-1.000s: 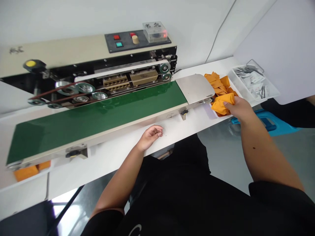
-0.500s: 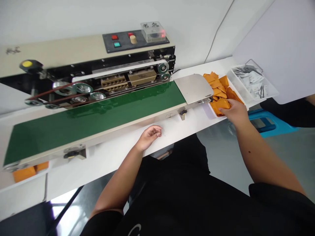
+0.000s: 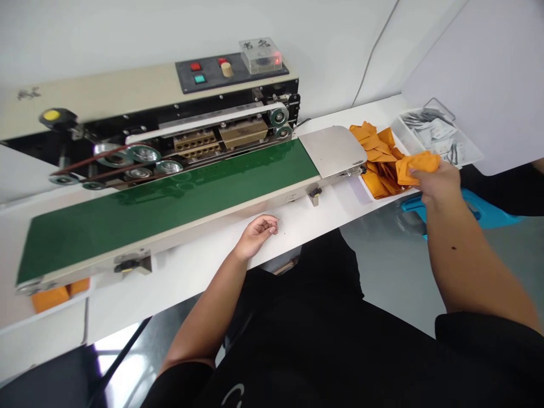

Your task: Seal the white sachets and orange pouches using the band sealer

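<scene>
One long band sealer [image 3: 153, 122] stands on your white tabletop [image 3: 191, 277], with its green conveyor [image 3: 170, 215] in front. If the heating blocks [image 3: 225, 136] are hot, I think your skin could burn when it comes near them. At the right end of the conveyor is a steel plate [image 3: 331, 152], and beyond it a white tray [image 3: 366, 188] full of orange pouches [image 3: 378, 150]. Your right hand [image 3: 436, 184] is closed on one orange pouch [image 3: 419, 168], held above the tray; a loose grip could let it drop. Your left hand [image 3: 257, 235] lies relaxed, half open and empty, on the tabletop near the conveyor's edge.
</scene>
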`<state>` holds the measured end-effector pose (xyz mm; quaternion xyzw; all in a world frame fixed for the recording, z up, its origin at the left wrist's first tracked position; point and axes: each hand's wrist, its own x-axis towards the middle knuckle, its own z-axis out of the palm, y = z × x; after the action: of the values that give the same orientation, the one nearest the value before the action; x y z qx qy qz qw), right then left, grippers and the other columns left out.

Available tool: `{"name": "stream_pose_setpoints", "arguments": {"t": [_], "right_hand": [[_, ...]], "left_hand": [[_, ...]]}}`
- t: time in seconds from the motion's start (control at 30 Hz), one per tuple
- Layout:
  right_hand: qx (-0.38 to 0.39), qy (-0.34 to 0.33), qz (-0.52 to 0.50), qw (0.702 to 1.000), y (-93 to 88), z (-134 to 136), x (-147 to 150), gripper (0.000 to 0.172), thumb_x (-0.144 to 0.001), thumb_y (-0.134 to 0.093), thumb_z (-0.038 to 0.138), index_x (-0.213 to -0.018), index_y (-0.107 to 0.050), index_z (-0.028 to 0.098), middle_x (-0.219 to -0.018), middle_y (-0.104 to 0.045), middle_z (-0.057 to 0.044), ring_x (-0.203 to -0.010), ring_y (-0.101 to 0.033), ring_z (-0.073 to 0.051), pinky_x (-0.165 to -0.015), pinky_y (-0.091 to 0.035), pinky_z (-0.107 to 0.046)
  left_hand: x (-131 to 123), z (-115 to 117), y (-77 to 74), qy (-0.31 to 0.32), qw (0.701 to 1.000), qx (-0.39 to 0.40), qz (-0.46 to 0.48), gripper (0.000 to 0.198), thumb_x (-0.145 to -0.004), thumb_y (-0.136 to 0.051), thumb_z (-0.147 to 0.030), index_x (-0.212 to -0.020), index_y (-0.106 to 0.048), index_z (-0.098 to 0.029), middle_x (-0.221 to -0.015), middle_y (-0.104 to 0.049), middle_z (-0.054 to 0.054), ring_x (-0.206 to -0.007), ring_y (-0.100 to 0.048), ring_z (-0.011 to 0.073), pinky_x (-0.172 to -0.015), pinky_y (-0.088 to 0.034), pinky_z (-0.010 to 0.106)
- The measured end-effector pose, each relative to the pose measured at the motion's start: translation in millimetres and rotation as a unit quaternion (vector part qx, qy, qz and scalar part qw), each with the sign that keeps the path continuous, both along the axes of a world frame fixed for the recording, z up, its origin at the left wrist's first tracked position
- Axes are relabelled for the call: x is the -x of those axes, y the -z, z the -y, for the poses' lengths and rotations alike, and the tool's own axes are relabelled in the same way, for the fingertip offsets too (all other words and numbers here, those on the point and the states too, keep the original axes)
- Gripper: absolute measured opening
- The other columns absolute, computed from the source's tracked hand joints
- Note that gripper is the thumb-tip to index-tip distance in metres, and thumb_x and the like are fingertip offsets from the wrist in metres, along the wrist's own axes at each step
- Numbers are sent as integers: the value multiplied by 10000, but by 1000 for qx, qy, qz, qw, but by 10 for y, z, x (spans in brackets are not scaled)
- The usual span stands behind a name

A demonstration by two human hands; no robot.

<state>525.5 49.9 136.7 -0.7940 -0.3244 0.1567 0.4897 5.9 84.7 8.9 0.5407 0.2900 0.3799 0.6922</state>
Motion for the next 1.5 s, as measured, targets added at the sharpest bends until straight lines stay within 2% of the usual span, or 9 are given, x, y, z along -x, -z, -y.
{"name": "stream_pose_setpoints", "arguments": {"t": [0.1,0.3,0.43,0.57,0.73,0.9,1.07,1.23,1.5], "right_hand": [[-68,48,-138,987,-291,83,172,453,-787,-730,81,-1221,-661,189,-1473,-661,-199,-1138,-749,-254,-883,-622,-381],[-78,-196,-226,951,-775,470,1181,528,-717,-930,253,-1196,-711,232,-1328,-735,-110,-1139,-736,-278,-996,-635,-429],[-1,-278,-208,938,-680,533,1821,476,-716,-963,355,-1115,-714,284,-1111,-766,-30,-1029,-744,-264,-955,-655,-431],[43,-358,-197,912,-448,430,2150,328,-819,-896,429,-1089,-746,321,-1054,-761,-10,-967,-743,-254,-912,-655,-440],[-7,-363,-226,904,-257,324,2318,232,-922,-795,491,-1037,-779,290,-1051,-735,-29,-1033,-717,-237,-965,-619,-422],[-33,-329,-253,909,-203,278,2413,293,-854,-857,489,-1018,-757,269,-1006,-738,-34,-974,-717,-235,-911,-629,-431],[-37,-304,-253,918,-290,207,2390,351,-767,-917,438,-1010,-709,295,-952,-739,-14,-956,-729,-247,-895,-653,-438],[-38,-305,-242,920,-482,-56,2214,607,-714,-950,359,-1273,-714,331,-1074,-734,-18,-993,-736,-230,-856,-670,-393],[-7,-245,-289,925,-660,-1044,1990,127,-955,-752,124,-1039,-670,173,-970,-742,-60,-711,-653,-92,-575,-505,-186]], "left_hand": [[-33,32,-60,-5,1000,-2,-12,353,-900,-866,-412,-1145,-754,-183,-959,-697,49,-849,-665,165,-847,-547,329],[-379,376,-534,41,999,10,-21,348,-916,-855,-416,-1153,-739,-189,-1077,-702,97,-993,-687,204,-880,-604,350],[-779,554,-988,74,991,62,92,558,-908,-843,-501,-1376,-636,-279,-1406,-620,140,-1241,-679,303,-875,-666,382],[-1009,506,-1156,28,988,95,119,648,-872,-872,-520,-1408,-587,-295,-1512,-552,124,-1157,-718,267,-797,-679,322],[-996,395,-997,18,991,105,82,656,-837,-913,-484,-1357,-610,-222,-1212,-698,98,-944,-760,209,-705,-651,274],[-887,290,-817,22,993,99,52,633,-821,-923,-491,-1303,-650,-184,-1075,-734,79,-840,-755,179,-658,-629,259],[-649,141,-642,25,995,92,30,572,-805,-938,-470,-1214,-679,-165,-1032,-756,80,-818,-752,181,-620,-612,243],[-343,44,-313,69,992,103,6,538,-789,-954,-456,-1125,-684,-134,-986,-766,93,-757,-740,166,-609,-610,240],[-238,-69,-101,108,987,113,19,548,-795,-947,-478,-1096,-658,-124,-956,-751,83,-753,-741,159,-611,-623,241]]}}
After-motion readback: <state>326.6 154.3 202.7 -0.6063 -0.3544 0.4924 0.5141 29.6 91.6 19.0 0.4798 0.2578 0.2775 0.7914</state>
